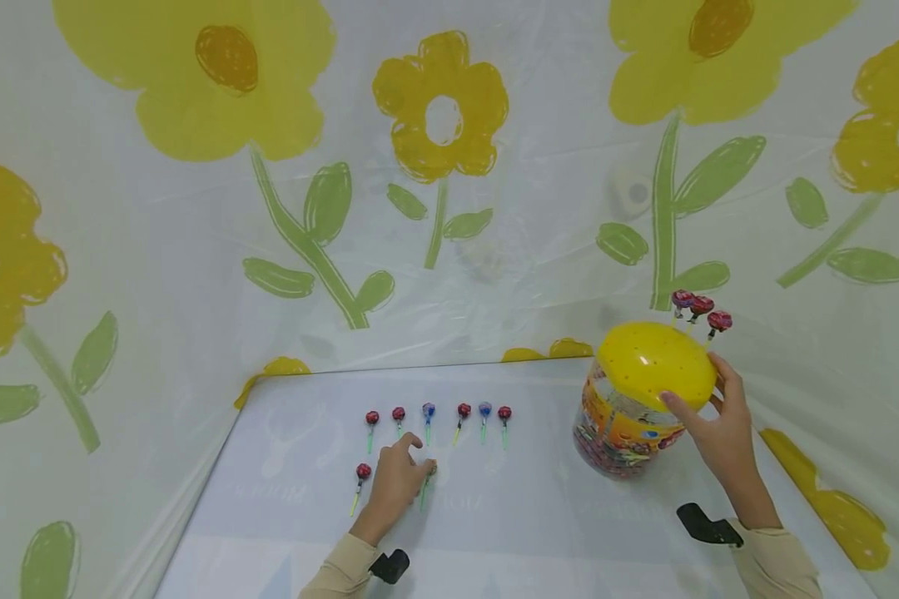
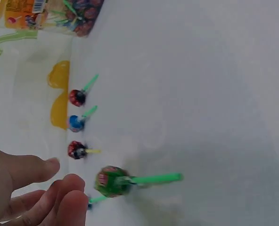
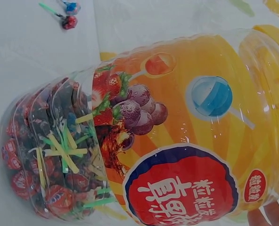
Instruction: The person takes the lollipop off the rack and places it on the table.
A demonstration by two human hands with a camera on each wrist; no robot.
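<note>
My left hand (image 1: 395,484) is over the table beside a green-wrapped lollipop (image 2: 112,181) with a green stick. In the left wrist view the thumb stands apart from the fingers, and the lollipop is just beyond the fingertips; whether they touch it, I cannot tell. My right hand (image 1: 722,433) grips the top of a clear plastic candy jar (image 3: 177,127), its thumb and fingers spread around the yellow lid (image 1: 655,362). Three lollipops (image 1: 700,305) stand upright at the lid's far side. Many wrapped lollipops (image 3: 50,165) fill the jar's lower part.
A row of several red and blue lollipops (image 1: 464,410) lies farther back on the white table (image 1: 524,532). One red lollipop (image 1: 363,471) with a yellow stick lies left of my left hand. Behind the table hangs a flower-printed sheet (image 1: 539,249).
</note>
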